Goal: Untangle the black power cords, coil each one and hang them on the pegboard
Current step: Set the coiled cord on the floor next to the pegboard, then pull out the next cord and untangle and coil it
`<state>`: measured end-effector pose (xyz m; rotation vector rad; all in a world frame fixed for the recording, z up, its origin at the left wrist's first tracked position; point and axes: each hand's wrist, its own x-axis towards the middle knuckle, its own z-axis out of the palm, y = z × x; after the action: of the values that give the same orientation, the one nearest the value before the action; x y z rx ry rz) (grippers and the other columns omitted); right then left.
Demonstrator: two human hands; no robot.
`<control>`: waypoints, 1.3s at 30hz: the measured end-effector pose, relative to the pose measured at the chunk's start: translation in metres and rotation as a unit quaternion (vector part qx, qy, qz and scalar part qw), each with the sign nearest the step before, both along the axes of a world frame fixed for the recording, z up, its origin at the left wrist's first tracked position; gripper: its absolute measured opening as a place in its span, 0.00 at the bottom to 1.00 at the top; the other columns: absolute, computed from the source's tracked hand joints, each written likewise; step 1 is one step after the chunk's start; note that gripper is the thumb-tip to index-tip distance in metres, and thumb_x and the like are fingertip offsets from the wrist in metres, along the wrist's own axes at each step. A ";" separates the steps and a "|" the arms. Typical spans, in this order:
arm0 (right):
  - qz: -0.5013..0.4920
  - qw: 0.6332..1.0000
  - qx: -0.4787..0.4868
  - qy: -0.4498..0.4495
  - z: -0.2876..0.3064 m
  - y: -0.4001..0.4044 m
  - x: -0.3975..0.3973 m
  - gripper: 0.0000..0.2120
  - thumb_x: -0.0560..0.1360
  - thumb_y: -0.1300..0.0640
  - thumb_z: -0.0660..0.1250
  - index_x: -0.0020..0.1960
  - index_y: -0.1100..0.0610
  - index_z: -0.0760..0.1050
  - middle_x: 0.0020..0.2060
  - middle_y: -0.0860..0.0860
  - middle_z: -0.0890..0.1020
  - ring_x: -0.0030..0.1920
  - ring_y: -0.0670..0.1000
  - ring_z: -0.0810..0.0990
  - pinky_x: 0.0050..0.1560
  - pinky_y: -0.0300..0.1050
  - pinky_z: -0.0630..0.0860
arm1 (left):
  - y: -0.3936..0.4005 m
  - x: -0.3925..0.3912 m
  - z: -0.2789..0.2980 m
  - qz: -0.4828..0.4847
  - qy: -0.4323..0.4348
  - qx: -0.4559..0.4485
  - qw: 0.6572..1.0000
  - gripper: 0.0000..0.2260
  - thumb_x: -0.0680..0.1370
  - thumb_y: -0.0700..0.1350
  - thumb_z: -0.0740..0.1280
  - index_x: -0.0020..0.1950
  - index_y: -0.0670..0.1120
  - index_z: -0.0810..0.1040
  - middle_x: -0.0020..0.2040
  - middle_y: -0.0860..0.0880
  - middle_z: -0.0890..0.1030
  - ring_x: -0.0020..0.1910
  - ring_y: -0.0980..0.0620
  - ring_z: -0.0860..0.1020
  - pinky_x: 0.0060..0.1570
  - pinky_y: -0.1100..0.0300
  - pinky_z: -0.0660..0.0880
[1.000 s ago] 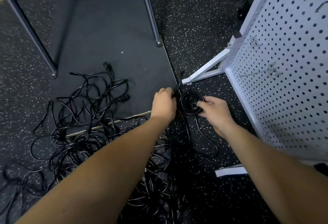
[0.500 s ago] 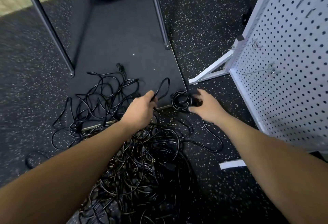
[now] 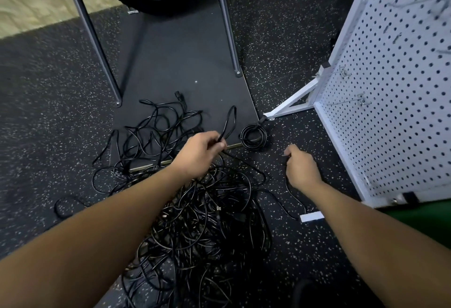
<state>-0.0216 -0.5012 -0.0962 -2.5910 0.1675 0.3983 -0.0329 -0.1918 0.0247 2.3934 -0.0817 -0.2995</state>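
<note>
The left hand [image 3: 199,155] pinched a loop [image 3: 229,122] of thin black rubber power cord at frame centre, above the tangled heap of black cords [image 3: 202,222]. The right hand [image 3: 301,167] hung curled, apparently gripping nothing. The cord looked light, limp and snag-prone; better taken near a plug.

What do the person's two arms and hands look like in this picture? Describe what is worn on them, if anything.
Both forearms are bare up to the edge of the picture: no sleeves show. The left hand and right hand wear no gloves, and no rings, watch, bracelet or wristband can be seen on either. There are no markings, straps or cables fixed to the arms.
</note>
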 end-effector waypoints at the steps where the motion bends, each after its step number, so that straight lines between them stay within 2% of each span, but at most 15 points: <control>1: 0.013 1.000 0.014 -0.003 0.009 0.003 -0.002 0.16 0.80 0.70 0.66 0.62 0.51 0.78 0.44 0.49 0.82 0.42 0.52 0.82 0.44 0.50 0.80 | 0.002 -0.004 0.011 -0.003 -0.006 -0.008 1.000 0.06 0.87 0.48 0.69 0.50 0.53 0.81 0.40 0.47 0.82 0.34 0.53 0.75 0.37 0.51 0.75; 4: 0.081 0.992 0.090 0.044 0.036 0.015 -0.011 0.15 0.81 0.67 0.70 0.54 0.47 0.81 0.50 0.46 0.84 0.49 0.50 0.85 0.55 0.50 0.85 | 0.005 -0.018 0.053 -0.012 -0.037 -0.028 0.999 0.06 0.87 0.49 0.69 0.51 0.54 0.82 0.42 0.51 0.82 0.37 0.55 0.75 0.41 0.54 0.75; 7: 0.144 0.973 0.162 0.075 0.079 0.037 -0.022 0.22 0.79 0.71 0.71 0.66 0.49 0.82 0.58 0.46 0.85 0.58 0.48 0.84 0.60 0.43 0.83 | 0.007 -0.032 0.102 -0.016 -0.072 -0.049 0.996 0.06 0.87 0.48 0.69 0.52 0.52 0.84 0.44 0.48 0.84 0.38 0.53 0.75 0.40 0.54 0.74; 10: 0.174 0.951 0.238 0.093 0.142 0.068 -0.031 0.35 0.74 0.81 0.58 0.76 0.57 0.77 0.66 0.50 0.83 0.67 0.52 0.82 0.50 0.29 0.78 | 0.015 -0.044 0.150 0.012 -0.110 -0.081 0.991 0.06 0.87 0.46 0.69 0.52 0.50 0.84 0.41 0.51 0.82 0.36 0.54 0.75 0.36 0.59 0.72; 12: 0.204 0.936 0.268 0.101 0.187 0.089 -0.038 0.40 0.74 0.81 0.58 0.80 0.55 0.74 0.70 0.46 0.81 0.72 0.48 0.79 0.50 0.31 0.78 | 0.027 -0.051 0.180 0.027 -0.136 -0.091 0.986 0.06 0.87 0.45 0.69 0.52 0.48 0.84 0.38 0.50 0.79 0.35 0.57 0.73 0.35 0.58 0.72; 14: 0.246 0.918 0.292 0.111 0.234 0.108 -0.047 0.43 0.74 0.79 0.62 0.84 0.50 0.68 0.75 0.42 0.77 0.76 0.43 0.74 0.61 0.37 0.78 | 0.039 -0.060 0.208 0.038 -0.165 -0.085 0.982 0.06 0.86 0.45 0.69 0.52 0.47 0.84 0.40 0.45 0.82 0.37 0.55 0.75 0.38 0.53 0.73; 16: 0.274 0.898 0.323 0.120 0.279 0.129 -0.062 0.41 0.76 0.77 0.66 0.84 0.50 0.66 0.75 0.42 0.77 0.73 0.40 0.75 0.67 0.38 0.75 | 0.049 -0.075 0.233 0.050 -0.192 -0.084 0.977 0.06 0.86 0.43 0.69 0.51 0.47 0.84 0.38 0.50 0.82 0.37 0.56 0.75 0.40 0.55 0.73; 19: 0.310 0.894 0.307 0.099 0.327 0.158 -0.084 0.30 0.80 0.62 0.77 0.78 0.51 0.71 0.67 0.48 0.84 0.64 0.42 0.83 0.70 0.43 0.77 | 0.064 -0.097 0.261 0.059 -0.215 -0.095 0.970 0.06 0.86 0.41 0.68 0.52 0.46 0.84 0.42 0.52 0.85 0.40 0.56 0.78 0.45 0.54 0.78; 23: 0.332 0.895 0.274 0.115 0.372 0.180 -0.111 0.11 0.86 0.55 0.70 0.66 0.59 0.80 0.53 0.55 0.90 0.56 0.51 0.89 0.66 0.53 0.82 | 0.081 -0.129 0.286 0.052 -0.228 -0.108 0.966 0.07 0.86 0.41 0.67 0.53 0.45 0.84 0.47 0.46 0.87 0.41 0.52 0.80 0.47 0.51 0.78; 27: 0.273 0.922 0.267 0.060 0.409 0.197 -0.129 0.11 0.87 0.58 0.64 0.58 0.62 0.84 0.46 0.58 0.89 0.45 0.53 0.88 0.54 0.54 0.81 | 0.100 -0.155 0.295 0.096 -0.212 -0.160 0.959 0.05 0.87 0.47 0.67 0.60 0.49 0.80 0.50 0.49 0.88 0.44 0.48 0.85 0.47 0.46 0.82; 29: 0.228 0.926 0.298 0.040 0.424 0.208 -0.134 0.11 0.87 0.59 0.63 0.57 0.62 0.84 0.43 0.56 0.89 0.43 0.53 0.89 0.54 0.54 0.82 | 0.108 -0.164 0.296 0.120 -0.163 -0.241 0.949 0.13 0.87 0.48 0.69 0.70 0.50 0.74 0.56 0.49 0.89 0.51 0.45 0.87 0.53 0.45 0.83; 31: 0.193 0.918 0.344 0.034 0.435 0.221 -0.139 0.12 0.88 0.58 0.63 0.58 0.63 0.83 0.44 0.56 0.89 0.43 0.53 0.90 0.55 0.55 0.85 | 0.110 -0.173 0.295 0.136 -0.087 -0.363 0.918 0.18 0.87 0.43 0.68 0.76 0.46 0.71 0.61 0.46 0.88 0.55 0.46 0.87 0.54 0.51 0.83; 33: 0.181 0.909 0.375 0.020 0.438 0.232 -0.146 0.12 0.88 0.57 0.65 0.56 0.64 0.82 0.44 0.57 0.89 0.43 0.54 0.91 0.53 0.54 0.87 | 0.107 -0.181 0.292 0.120 -0.021 -0.424 0.898 0.18 0.84 0.37 0.69 0.74 0.44 0.76 0.61 0.44 0.87 0.55 0.46 0.85 0.59 0.49 0.81; 36: 0.142 0.910 0.385 -0.050 0.428 0.241 -0.151 0.14 0.85 0.56 0.71 0.49 0.67 0.83 0.39 0.59 0.88 0.36 0.53 0.86 0.42 0.55 0.89 | 0.096 -0.192 0.278 0.041 0.038 -0.423 0.905 0.19 0.81 0.35 0.72 0.72 0.46 0.80 0.62 0.44 0.85 0.62 0.42 0.84 0.72 0.45 0.75; 39: 0.110 0.923 0.355 -0.098 0.414 0.242 -0.150 0.18 0.81 0.50 0.76 0.44 0.65 0.83 0.36 0.61 0.87 0.36 0.61 0.88 0.37 0.61 0.84 | 0.085 -0.196 0.262 0.039 0.037 -0.393 0.918 0.10 0.86 0.36 0.69 0.67 0.45 0.79 0.56 0.42 0.85 0.53 0.43 0.86 0.63 0.52 0.83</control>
<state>-0.1713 -0.2591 0.3183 -1.9099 -0.2941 0.2169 -0.2287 -0.1067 0.2871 1.5784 -0.0552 -0.2556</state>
